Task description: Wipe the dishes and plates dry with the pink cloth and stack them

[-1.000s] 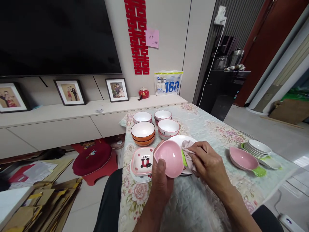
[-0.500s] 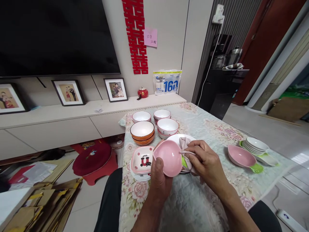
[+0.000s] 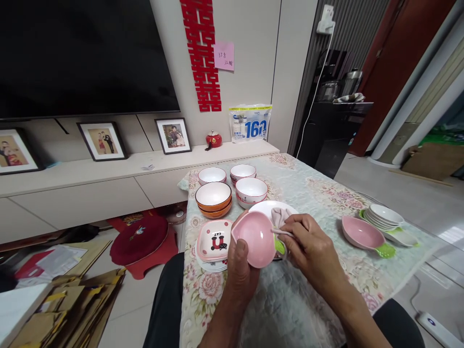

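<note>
My left hand grips a pink peach-shaped bowl from its left side, thumb over the rim. The bowl is tilted so its inside faces me, and a green leaf-shaped handle sticks out at its right. My right hand pinches a pale pinkish-grey cloth at the bowl's right rim. Behind the bowl lies a white plate, partly hidden. To the left, a square dish with a cat print rests on a stack of plates.
Behind my hands stand orange bowls and white patterned bowls, some stacked. At the table's right are another pink bowl and a stack of small white dishes. A red stool stands left of the flowered tablecloth.
The pink bowl has turned slightly and shifted a little right, showing more of its green handle. My right hand with the cloth has moved slightly right and down.
</note>
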Tool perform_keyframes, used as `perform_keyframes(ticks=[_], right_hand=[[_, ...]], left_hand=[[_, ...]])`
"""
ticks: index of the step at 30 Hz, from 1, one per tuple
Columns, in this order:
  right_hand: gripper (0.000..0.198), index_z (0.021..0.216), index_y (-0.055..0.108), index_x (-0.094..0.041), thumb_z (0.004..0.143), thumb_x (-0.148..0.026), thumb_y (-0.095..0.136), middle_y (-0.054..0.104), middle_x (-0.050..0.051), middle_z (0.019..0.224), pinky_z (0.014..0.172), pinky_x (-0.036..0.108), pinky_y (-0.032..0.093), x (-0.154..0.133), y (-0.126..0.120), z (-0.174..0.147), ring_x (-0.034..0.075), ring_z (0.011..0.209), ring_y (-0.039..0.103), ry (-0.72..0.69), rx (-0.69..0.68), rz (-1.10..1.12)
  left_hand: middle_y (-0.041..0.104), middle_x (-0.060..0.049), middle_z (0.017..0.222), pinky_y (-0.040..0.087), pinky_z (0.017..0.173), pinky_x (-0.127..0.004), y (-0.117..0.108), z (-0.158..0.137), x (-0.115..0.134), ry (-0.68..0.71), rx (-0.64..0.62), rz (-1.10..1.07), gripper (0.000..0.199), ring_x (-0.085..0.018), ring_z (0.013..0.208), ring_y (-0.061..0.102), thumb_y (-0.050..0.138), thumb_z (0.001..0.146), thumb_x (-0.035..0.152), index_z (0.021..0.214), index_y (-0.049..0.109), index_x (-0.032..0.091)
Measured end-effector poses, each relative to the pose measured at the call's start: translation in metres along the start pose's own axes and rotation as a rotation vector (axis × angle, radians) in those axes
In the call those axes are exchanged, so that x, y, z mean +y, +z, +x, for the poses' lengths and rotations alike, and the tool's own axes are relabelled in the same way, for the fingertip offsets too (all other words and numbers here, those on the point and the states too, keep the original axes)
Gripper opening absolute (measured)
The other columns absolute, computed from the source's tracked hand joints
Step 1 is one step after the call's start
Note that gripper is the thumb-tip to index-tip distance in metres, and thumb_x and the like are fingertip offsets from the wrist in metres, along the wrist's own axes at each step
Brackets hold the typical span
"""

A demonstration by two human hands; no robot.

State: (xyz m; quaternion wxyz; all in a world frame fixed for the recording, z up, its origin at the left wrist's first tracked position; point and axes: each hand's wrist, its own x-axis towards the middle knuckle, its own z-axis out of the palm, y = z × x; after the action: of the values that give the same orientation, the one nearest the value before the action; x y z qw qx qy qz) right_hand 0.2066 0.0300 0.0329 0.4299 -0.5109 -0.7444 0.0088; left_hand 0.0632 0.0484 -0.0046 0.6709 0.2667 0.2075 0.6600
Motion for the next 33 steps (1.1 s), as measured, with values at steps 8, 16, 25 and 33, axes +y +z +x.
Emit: perform_keyframes(ticks=[8,16,25,33], right_hand=[[0.013,0.100,0.068,-0.020,0.096,-0.016,0.056,0.059,0.010,0.104,0.082,0.038,0.052,-0.003,0.004,-0.001,0.024,0.101,0.060,-0.051,0.063,-0.046],[0.029,0.120,0.061,-0.015,0.094,-0.005,0.052,0.063,0.014,0.112,0.085,0.042,0.052,-0.007,0.009,-0.001,0.025,0.101,0.056,-0.231,0.119,-0.162],[0.041,0.137,0.051,-0.019,0.098,-0.009,0.048,0.064,0.010,0.130,0.103,0.042,0.048,-0.022,0.004,-0.005,0.022,0.119,0.055,-0.442,-0.160,0.043],[0.033,0.123,0.062,-0.014,0.094,-0.006,0.049,0.060,0.017,0.122,0.090,0.043,0.054,-0.008,-0.006,-0.001,0.026,0.111,0.058,-0.175,0.157,-0.151]], left_hand=[[0.068,-0.016,0.125,0.050,0.099,-0.050,0.002,-0.007,0.003,-0.084,-0.142,0.039,0.077,-0.036,0.118,0.061,0.070,0.077,0.059,0.142,0.052,0.021],[0.068,-0.016,0.124,0.047,0.102,-0.049,0.000,-0.011,0.001,-0.188,-0.327,0.106,0.070,-0.038,0.119,0.060,0.070,0.079,0.057,0.136,0.057,0.018],[0.074,-0.012,0.101,0.042,0.108,-0.056,0.008,-0.008,0.018,-0.182,-0.488,0.304,0.038,-0.035,0.111,0.063,0.066,0.085,0.052,0.103,0.076,0.020],[0.066,-0.017,0.131,0.046,0.104,-0.054,0.003,-0.009,0.003,-0.175,-0.413,0.065,0.083,-0.042,0.124,0.055,0.072,0.071,0.068,0.138,0.059,0.022]])
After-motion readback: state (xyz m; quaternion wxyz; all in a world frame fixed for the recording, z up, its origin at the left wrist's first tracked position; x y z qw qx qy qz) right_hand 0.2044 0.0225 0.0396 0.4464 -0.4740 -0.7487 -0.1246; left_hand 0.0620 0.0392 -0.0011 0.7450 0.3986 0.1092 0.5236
